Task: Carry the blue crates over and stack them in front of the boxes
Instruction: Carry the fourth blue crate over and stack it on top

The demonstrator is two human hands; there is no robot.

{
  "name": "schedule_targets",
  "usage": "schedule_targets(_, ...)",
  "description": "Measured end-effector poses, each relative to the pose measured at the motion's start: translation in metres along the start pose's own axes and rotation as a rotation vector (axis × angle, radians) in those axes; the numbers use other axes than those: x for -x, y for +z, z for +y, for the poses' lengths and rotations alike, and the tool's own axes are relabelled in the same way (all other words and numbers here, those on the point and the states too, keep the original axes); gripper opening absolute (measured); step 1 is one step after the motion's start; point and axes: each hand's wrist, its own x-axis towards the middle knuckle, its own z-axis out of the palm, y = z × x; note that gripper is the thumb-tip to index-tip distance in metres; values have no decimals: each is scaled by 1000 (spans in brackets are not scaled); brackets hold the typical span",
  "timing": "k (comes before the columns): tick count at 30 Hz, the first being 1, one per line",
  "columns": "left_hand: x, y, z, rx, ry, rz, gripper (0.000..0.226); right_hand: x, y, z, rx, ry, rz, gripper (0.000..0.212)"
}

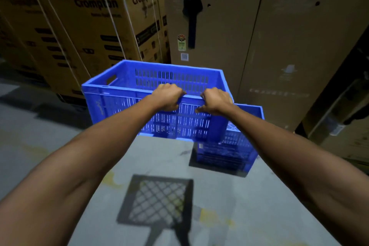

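Observation:
I hold a blue slotted plastic crate (123, 104) in the air by its near long rim, tilted slightly. My left hand (167, 97) and my right hand (216, 101) both grip that rim, close together near its middle. The crate looks empty inside. Behind and below it on the right, a second blue crate (237, 146) stands on the grey floor, partly hidden by the held one. Tall brown cardboard boxes (289, 50) rise directly behind both crates.
Strapped cartons printed "Crompton" (95, 26) are stacked at the left on the floor. More boxes lean at the far right (343, 106). The carried crate throws a latticed shadow on the grey concrete floor (157, 201) below me.

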Motion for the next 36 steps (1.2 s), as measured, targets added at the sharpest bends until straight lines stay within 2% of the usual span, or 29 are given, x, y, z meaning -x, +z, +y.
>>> schedule_targets(3,-37,9,-6,-1,-26,9,32,-34,8,21,23,15,21,50)
schedule_targets(8,-92,38,-20,-39,-50,70,49,-86,30,51,32,20,82,44)
schedule_targets(12,-130,80,-34,-28,-55,114,44,-127,68,69,45,22,129,45)
schedule_targets(16,-167,142,-56,-28,-57,147,42,-173,124,81,52,21,162,37)
schedule_targets(22,-221,265,-85,-45,-39,226,54,-239,240,107,93,-2,227,40)
schedule_targets(29,-254,388,-88,-30,-7,371,48,-266,347,130,146,16,313,48)
schedule_targets(36,-276,448,-77,-33,10,446,47,-268,401,153,164,18,387,50)
